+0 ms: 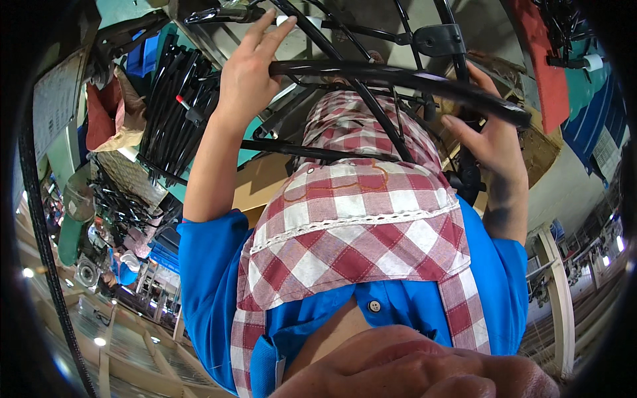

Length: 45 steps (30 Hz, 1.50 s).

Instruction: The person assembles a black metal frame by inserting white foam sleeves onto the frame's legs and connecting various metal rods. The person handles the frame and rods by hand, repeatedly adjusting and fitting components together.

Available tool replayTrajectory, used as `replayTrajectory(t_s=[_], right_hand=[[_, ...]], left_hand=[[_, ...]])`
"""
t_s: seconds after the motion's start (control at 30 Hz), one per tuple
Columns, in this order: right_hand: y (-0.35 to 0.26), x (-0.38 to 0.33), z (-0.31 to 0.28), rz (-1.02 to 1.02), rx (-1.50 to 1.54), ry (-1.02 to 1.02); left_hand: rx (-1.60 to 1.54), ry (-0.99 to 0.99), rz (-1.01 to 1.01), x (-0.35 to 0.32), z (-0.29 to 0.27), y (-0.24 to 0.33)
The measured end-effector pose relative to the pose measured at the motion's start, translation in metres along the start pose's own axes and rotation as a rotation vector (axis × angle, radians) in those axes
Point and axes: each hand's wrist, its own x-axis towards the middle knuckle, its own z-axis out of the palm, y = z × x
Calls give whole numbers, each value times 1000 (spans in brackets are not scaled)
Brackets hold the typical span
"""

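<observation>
A black tubular metal frame (371,106) lies before me, its crossing bars in front of my checked apron. My left hand (249,76) is at its left side, fingers stretched up toward the upper bars, its palm beside the near end of a thick glossy tube (398,77). On the right, my right hand (491,136) curls round the frame below that tube's other end; the thumb is on the near side and the fingers are partly hidden behind the bar. A black flat bracket (439,40) joins the bars at the upper right.
Bundled black tubes (176,109) lie at the left, by a tool with a red tip (180,99). An opened brown paper bag with red lining (123,113) sits further left. A red panel (541,63) stands at the right. Another person in blue (124,267) is far left.
</observation>
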Motion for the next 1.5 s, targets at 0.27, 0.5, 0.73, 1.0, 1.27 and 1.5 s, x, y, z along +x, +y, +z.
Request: replayTrajectory(t_s=[0.27,0.5,0.73,1.0,1.27,1.5], right_hand=[[1,15,-6,50,-99,39],[8,20,-21,-30,-52,-78],[15,23,-15,-66,98,-143],[65,22,-38,286,547,218],[75,23,-40,278,572,237],[52,27,-35,259,506,192]], left_hand=[[115,-181,-155,-30,-26,9],[40,-127,135,-27,-27,2],[127,69,473,11,-5,43],[21,-264,370,44,23,66],[-119,-154,164,11,7,-5],[-445,-422,-141,-10,10,-42]])
